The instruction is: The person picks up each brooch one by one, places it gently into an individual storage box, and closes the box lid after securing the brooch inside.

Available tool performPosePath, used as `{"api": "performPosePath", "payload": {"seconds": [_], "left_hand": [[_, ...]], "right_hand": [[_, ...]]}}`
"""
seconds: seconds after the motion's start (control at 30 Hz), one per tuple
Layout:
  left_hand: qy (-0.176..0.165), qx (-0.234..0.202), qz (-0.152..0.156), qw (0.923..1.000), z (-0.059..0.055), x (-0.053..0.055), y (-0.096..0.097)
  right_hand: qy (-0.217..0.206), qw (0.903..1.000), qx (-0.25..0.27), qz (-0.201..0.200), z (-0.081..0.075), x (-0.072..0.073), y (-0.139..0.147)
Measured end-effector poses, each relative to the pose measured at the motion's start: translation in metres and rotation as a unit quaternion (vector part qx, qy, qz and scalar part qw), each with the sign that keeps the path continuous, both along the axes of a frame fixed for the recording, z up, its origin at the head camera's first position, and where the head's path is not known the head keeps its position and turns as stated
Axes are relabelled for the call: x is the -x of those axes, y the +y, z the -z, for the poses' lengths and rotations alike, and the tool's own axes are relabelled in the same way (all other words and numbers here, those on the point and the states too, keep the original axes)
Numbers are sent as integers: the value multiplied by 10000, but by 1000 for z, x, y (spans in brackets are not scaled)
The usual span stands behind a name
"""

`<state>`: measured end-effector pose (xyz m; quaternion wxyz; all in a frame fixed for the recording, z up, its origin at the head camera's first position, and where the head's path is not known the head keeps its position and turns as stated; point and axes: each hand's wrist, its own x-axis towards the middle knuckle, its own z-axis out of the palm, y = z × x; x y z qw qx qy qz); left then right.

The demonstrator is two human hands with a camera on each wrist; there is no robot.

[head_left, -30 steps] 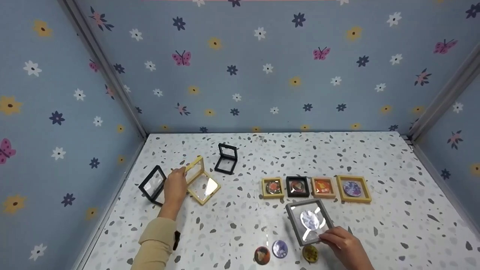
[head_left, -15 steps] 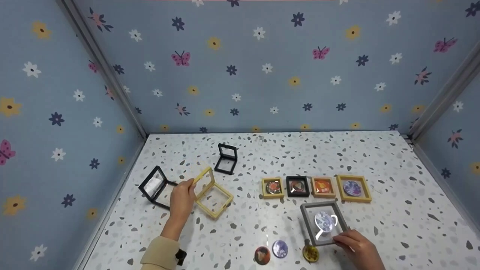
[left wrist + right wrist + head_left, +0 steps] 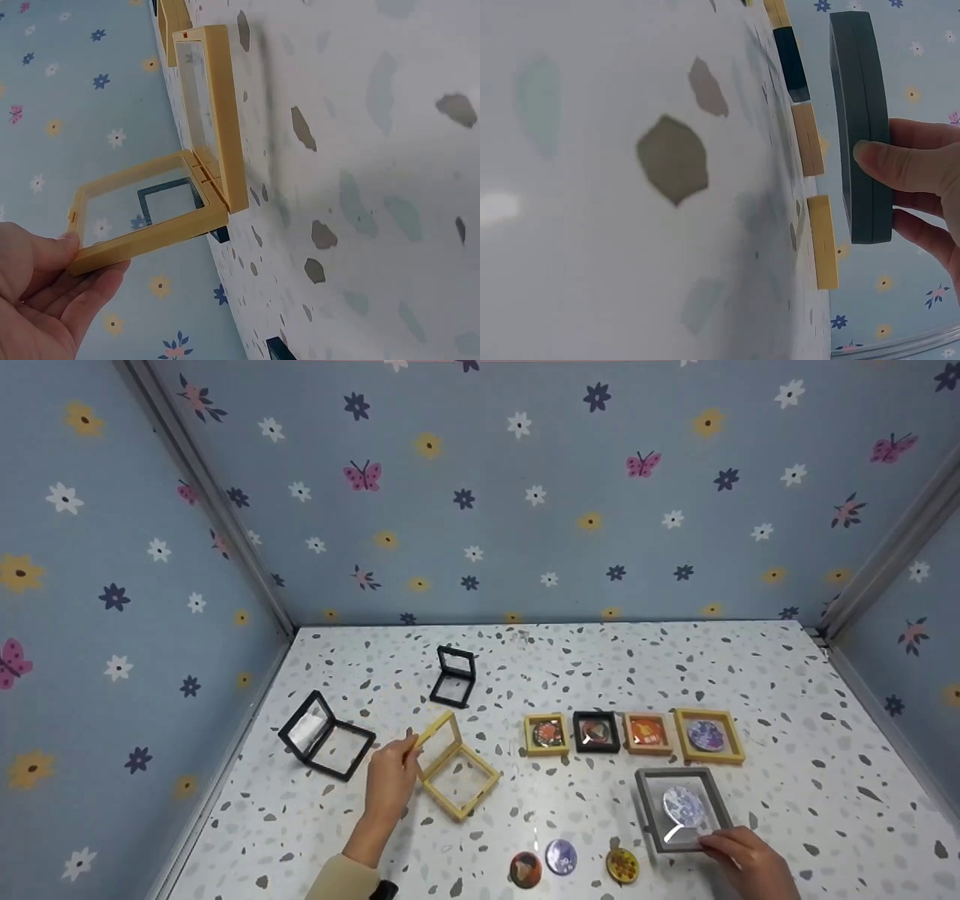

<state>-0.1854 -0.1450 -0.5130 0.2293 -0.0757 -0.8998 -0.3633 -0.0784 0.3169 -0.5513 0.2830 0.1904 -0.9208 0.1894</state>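
Note:
My left hand (image 3: 391, 780) pinches the raised half of a yellow, hinged clear-film display frame (image 3: 459, 781). In the left wrist view this frame (image 3: 142, 244) stands unfolded like a book, apart from its shadow on the table, with nothing seen inside. My right hand (image 3: 754, 862) grips the near right corner of a closed grey display frame (image 3: 646, 811), thumb on one face and fingers behind. A round purple-white badge (image 3: 684, 807) shows through its film. Edge-on in the right wrist view, the grey frame (image 3: 862, 135) is held above the table.
Two black display frames (image 3: 327, 767) (image 3: 453, 703) stand unfolded at the left and back. Closed frames in yellow (image 3: 546, 751), black (image 3: 597, 749), peach (image 3: 649, 751) and yellow (image 3: 712, 758) line up at right, each holding a badge. Loose badges (image 3: 526, 870) (image 3: 561, 856) (image 3: 622, 865) lie near the front.
My left hand has carried the unfolded yellow frame right and nearer, away from the left black frame. My right hand has shifted the grey frame to the right, away from the loose yellow badge.

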Motion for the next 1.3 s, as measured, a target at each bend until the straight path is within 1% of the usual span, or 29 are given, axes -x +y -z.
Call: {"api": "performPosePath", "payload": {"seconds": [0.13,0.3,0.47,0.73,0.93,1.0,1.13,1.23,1.3], "left_hand": [[-5,-30,58,10000,1,-3,8],[-100,-161,130,9997,2,-6,17],[-167,-259,163,9994,4,-9,25],[-241,-330,180,9990,3,-12,37],[-350,-375,205,9985,5,-14,44],[-383,-371,219,9983,5,-14,46],[-425,-371,278,9980,5,-13,50],[-459,-352,282,9979,5,-13,53],[-482,-319,263,9980,5,-12,55]], "right_hand": [[-243,9988,-177,385,1,-2,7],[-560,9947,-230,834,1,-3,16],[-923,9891,-246,1119,0,-4,24],[-1254,9847,-270,1184,0,-4,38],[-1712,9764,-115,1313,0,-4,47],[-1777,9748,-76,1350,-1,-5,48],[-2175,9647,14,1486,-4,-3,50],[-2468,9563,-19,1568,-6,-2,51],[-2574,9536,-59,1562,-6,0,52]]}}
